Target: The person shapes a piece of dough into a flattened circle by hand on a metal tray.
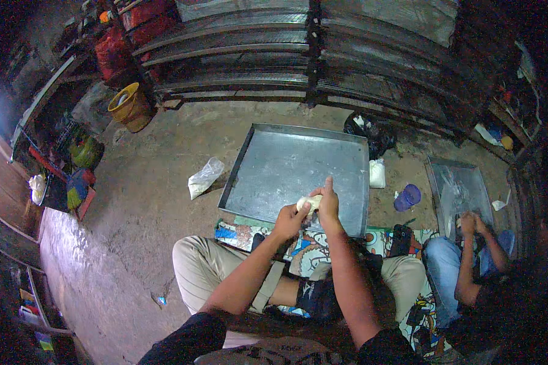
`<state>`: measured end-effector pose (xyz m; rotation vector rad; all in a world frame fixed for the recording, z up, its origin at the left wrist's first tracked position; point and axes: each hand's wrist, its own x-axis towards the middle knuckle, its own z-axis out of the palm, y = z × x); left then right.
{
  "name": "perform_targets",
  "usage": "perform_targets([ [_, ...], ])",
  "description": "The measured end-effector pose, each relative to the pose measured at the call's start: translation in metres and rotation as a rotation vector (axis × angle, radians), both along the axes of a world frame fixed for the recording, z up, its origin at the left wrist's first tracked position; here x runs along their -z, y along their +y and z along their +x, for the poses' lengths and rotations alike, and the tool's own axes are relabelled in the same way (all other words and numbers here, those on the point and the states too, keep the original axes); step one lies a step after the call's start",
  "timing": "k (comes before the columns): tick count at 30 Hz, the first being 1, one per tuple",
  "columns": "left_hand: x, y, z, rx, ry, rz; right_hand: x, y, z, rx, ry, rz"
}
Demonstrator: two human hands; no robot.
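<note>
Just above the near edge of a large metal tray (274, 164), my two hands meet over a lump of pale dough (310, 202). My left hand (290, 221) is closed on its left side, thumb pressed against it. Around its right side curls my right hand (329, 208), with one digit pointing up. The fingers partly hide the dough. Low walls run around the tray, and its grey floor has small pale specks.
A clear bag of white powder (205, 178) stands left of the tray, another white bag (377, 174) right of it. Purple cups (407, 198) lie farther right. A co-worker's hands (472, 224) are over a second tray (460, 185). Racks (237, 52) line the back; a yellow bucket (129, 108) stands left.
</note>
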<state>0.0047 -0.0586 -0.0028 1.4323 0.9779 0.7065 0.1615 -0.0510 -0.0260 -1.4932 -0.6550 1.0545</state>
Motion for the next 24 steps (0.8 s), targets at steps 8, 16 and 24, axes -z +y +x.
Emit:
perform_targets([
  [8, 0.001, -0.016, -0.005, -0.04, 0.353, 0.328, -0.014, 0.016, -0.027, 0.127, -0.715, -0.117],
  [16, -0.02, 0.012, -0.009, 0.156, 0.367, 0.576, 0.06, 0.03, 0.04, -0.115, -0.318, -0.276],
  [24, -0.008, 0.02, -0.015, 0.32, 0.058, 0.365, 0.012, -0.005, 0.026, -0.733, -0.027, 0.068],
])
